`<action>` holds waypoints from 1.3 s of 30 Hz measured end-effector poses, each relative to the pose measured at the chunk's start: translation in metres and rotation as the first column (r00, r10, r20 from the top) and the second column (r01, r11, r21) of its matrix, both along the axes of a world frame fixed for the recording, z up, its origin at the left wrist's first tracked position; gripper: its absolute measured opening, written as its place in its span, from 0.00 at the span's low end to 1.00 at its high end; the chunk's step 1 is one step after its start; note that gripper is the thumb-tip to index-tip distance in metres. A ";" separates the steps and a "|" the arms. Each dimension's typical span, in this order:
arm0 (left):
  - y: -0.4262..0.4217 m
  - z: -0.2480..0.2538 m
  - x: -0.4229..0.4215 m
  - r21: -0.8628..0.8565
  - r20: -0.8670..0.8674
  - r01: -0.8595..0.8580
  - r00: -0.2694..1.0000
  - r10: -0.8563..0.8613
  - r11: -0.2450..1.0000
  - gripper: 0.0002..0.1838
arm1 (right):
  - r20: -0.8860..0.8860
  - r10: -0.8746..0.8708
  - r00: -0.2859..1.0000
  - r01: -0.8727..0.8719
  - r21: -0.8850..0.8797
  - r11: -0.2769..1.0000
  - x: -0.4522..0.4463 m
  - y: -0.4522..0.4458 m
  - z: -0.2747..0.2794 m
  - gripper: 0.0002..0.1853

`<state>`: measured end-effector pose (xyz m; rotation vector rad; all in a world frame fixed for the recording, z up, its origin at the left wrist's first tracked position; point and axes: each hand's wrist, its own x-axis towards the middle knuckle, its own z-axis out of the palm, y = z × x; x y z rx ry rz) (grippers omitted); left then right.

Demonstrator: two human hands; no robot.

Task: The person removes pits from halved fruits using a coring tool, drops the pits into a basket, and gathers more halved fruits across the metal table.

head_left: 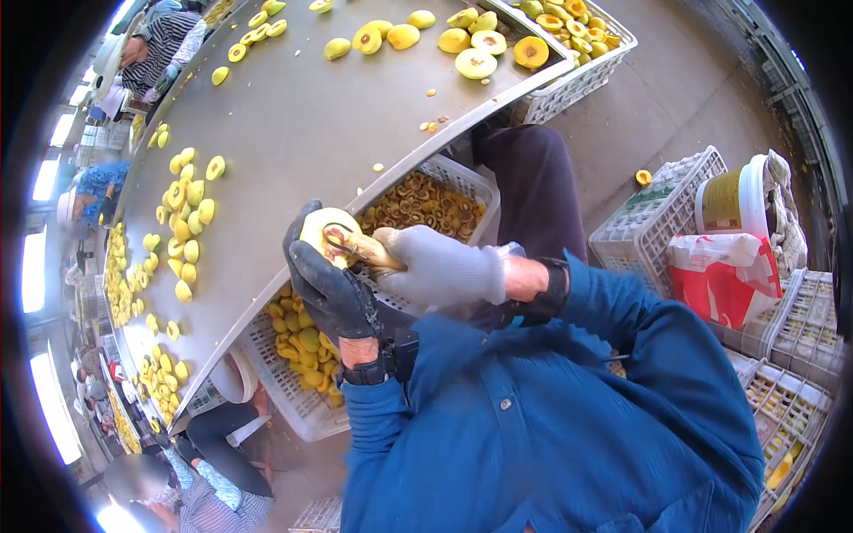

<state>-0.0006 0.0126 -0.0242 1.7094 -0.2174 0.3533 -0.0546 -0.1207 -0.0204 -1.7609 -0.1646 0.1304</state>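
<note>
In my black-gloved left hand [327, 289] rests a yellow peach half [322, 224], its cut face up with reddish-brown flesh at the centre. My right hand [444, 265], in a pale grey glove, is closed around the wooden handle of a pitting knife [380, 253]. Its curved metal end touches the middle of the peach half. Both hands are just off the edge of the metal table [267, 115]. Below them stand a crate [487, 191] of brown pits and another crate [315, 426] of yellow peach halves, partly hidden by my left hand.
Several peach halves [402, 36] lie along the table, with a larger pile [182, 226] further left. A full crate [540, 105] stands at the table's corner. On my right are crates [657, 209], a white bucket [755, 195] and a red-white bag [724, 275]. Co-workers [227, 497] sit across the table.
</note>
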 end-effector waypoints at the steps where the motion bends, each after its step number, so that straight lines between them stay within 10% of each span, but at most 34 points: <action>1: -0.002 0.000 -0.002 0.038 0.018 -0.023 1.000 0.023 0.999 0.26 | -0.068 0.004 0.998 0.004 0.116 0.993 -0.003 0.001 0.005 0.12; 3: -0.003 0.001 -0.005 0.077 0.043 -0.046 0.998 0.043 0.996 0.27 | -0.162 0.062 0.985 -0.016 0.272 0.962 -0.006 -0.001 0.011 0.14; 15: -0.007 0.008 -0.012 0.204 0.083 0.037 0.995 -0.055 0.978 0.29 | 0.162 -0.048 0.986 0.092 -0.281 0.955 -0.015 -0.006 0.001 0.09; 20: 0.012 0.000 -0.005 -0.265 -0.146 0.434 0.865 -0.480 0.861 0.31 | -0.279 0.258 0.925 -0.154 0.345 0.926 -0.021 -0.020 0.006 0.11; 25: -0.021 0.025 -0.030 -0.496 -0.157 0.168 0.948 -0.278 0.852 0.40 | -0.243 0.274 0.931 -0.149 0.430 0.890 -0.025 -0.015 -0.009 0.11; 27: -0.007 0.018 -0.029 -0.313 -0.116 0.276 0.939 -0.325 0.909 0.40 | -0.146 0.213 0.966 -0.156 0.328 0.932 -0.030 -0.012 -0.011 0.12; 30: 0.011 0.017 -0.021 -0.094 -0.141 0.410 0.897 -0.420 0.907 0.37 | -0.142 0.290 0.947 -0.320 -0.295 0.900 -0.020 -0.027 -0.002 0.12; 34: -0.002 0.017 -0.021 -0.418 -0.081 0.386 0.886 -0.456 0.822 0.36 | -0.211 0.257 0.943 -0.240 0.102 0.965 -0.022 -0.021 0.003 0.14; 36: -0.006 0.016 -0.026 -0.434 -0.119 0.275 0.926 -0.358 0.858 0.37 | -0.177 0.238 0.955 -0.240 0.009 0.971 -0.023 -0.023 0.007 0.13; 39: 0.008 0.020 -0.022 -0.149 -0.085 0.408 0.902 -0.423 0.901 0.35 | -0.235 0.313 0.920 -0.306 0.066 0.950 -0.027 -0.023 0.003 0.11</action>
